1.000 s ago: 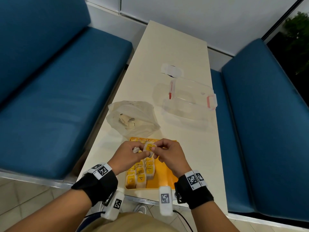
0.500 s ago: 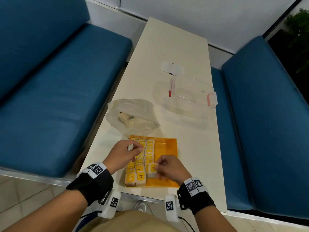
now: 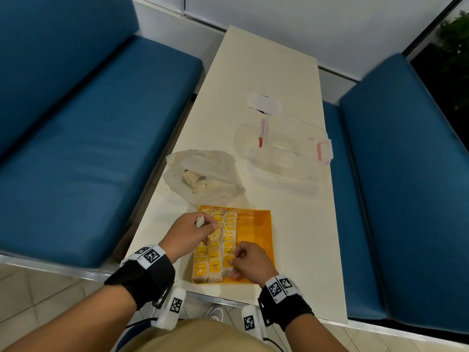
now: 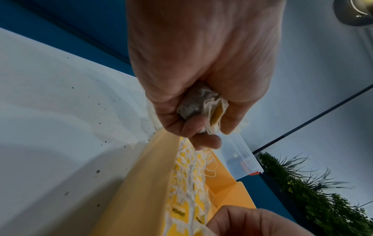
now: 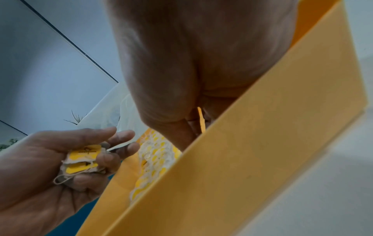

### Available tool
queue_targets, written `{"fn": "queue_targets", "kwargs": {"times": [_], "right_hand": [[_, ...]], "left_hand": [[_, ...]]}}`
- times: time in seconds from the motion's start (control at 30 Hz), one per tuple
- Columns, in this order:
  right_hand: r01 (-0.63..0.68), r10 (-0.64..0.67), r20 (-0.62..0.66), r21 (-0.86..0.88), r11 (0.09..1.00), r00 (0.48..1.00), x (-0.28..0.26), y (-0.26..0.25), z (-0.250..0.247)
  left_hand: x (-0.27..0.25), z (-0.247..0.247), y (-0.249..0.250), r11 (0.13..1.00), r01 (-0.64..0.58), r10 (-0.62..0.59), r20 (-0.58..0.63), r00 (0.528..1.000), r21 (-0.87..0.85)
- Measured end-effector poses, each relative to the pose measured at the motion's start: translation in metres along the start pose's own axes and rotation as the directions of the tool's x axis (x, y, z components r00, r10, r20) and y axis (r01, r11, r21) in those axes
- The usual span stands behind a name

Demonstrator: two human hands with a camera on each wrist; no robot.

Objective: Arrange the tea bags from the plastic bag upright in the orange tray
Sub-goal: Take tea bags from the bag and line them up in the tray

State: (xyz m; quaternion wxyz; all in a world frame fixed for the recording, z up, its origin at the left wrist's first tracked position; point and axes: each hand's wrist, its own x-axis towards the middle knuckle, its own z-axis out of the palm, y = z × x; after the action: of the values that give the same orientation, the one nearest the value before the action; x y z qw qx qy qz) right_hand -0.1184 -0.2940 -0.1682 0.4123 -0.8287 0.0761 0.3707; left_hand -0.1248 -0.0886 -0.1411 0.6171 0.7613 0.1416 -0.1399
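The orange tray (image 3: 261, 240) lies at the near edge of the table, with several yellow-tagged tea bags (image 3: 223, 235) standing in rows along its left side. My left hand (image 3: 193, 232) hovers over the tray's left edge and grips a small bundle of tea bags (image 4: 203, 108), whose yellow tags (image 5: 84, 153) show in the right wrist view. My right hand (image 3: 250, 260) is down at the tray's near end and pinches one tea bag (image 3: 228, 269) at the front of the third row. The plastic bag (image 3: 203, 179) lies just beyond the tray with a few tea bags inside.
A clear plastic box (image 3: 291, 148) with pink clasps and a clear lid (image 3: 262, 104) sit farther back on the cream table (image 3: 299, 250). Blue padded benches (image 3: 88, 148) flank the table on both sides.
My right hand took a tea bag from between both hands and carried it down to the tray's near end. My left hand stayed over the tray's left edge, still gripping its bundle.
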Motion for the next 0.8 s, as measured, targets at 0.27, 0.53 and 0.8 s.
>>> {"fn": "queue_targets", "kwargs": {"times": [0.27,0.53,0.8], "right_hand": [[-0.016,0.017,-0.022,0.006,1.0,1.0,0.0007,-0.0016,-0.0002],[-0.008,0.004,-0.072,-0.059,0.998,0.997,-0.0018,0.0014,0.0023],[0.015,-0.026,-0.093,-0.121,0.993,0.995,-0.0052,-0.0009,0.0039]], "left_hand": [[-0.0017,-0.0008,0.0038,1.0,0.013,-0.013,0.012,1.0,0.004],[-0.0026,-0.0013,0.0049,1.0,0.025,-0.026,0.012,1.0,0.018],[-0.002,-0.0025,0.0058,0.999,0.032,-0.032,0.014,0.999,0.025]]}}
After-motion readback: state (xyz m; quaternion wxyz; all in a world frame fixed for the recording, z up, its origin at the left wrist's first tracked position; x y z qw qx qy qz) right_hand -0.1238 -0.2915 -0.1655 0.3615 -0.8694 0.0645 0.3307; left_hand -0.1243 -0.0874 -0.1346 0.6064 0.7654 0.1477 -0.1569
